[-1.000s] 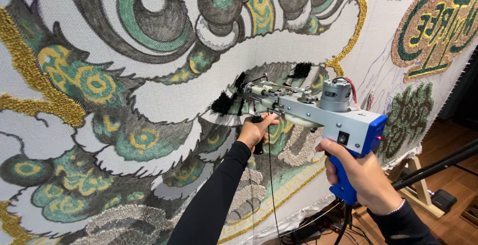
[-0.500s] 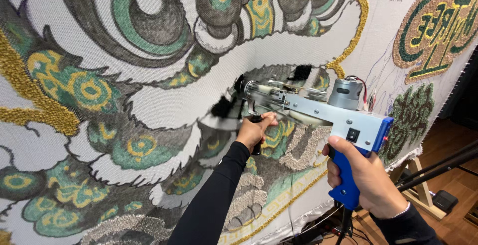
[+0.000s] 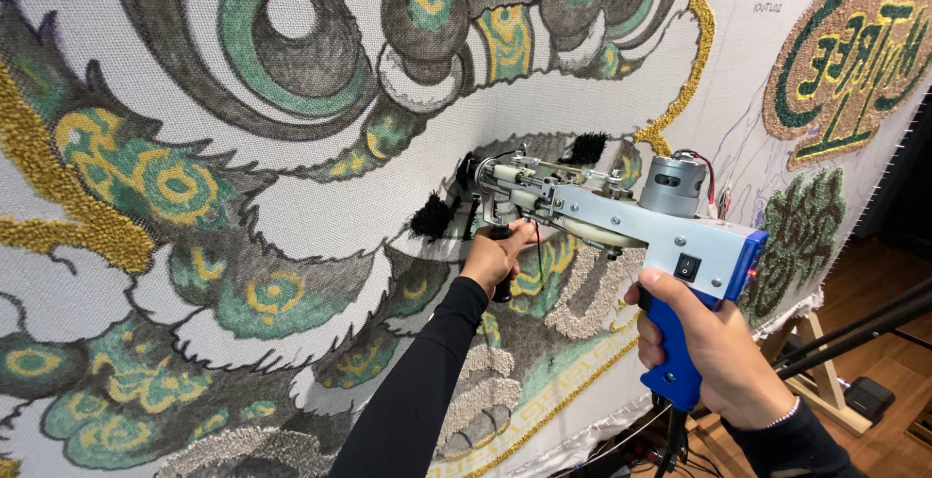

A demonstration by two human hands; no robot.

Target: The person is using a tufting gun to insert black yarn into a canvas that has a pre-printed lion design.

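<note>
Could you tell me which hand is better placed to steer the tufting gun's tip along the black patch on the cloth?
Probably the left hand: it grips the front handle near the tufting gun tip at the cloth; the right hand holds the blue rear grip.

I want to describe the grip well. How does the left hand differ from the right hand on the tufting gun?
The left hand grips the black front handle under the nose of the tufting gun, close to the cloth; the right hand grips the blue rear handle, farther from the cloth. The left arm is stretched forward; the right wrist stays near the camera. Both wear black sleeves and close fully around a handle.
</note>
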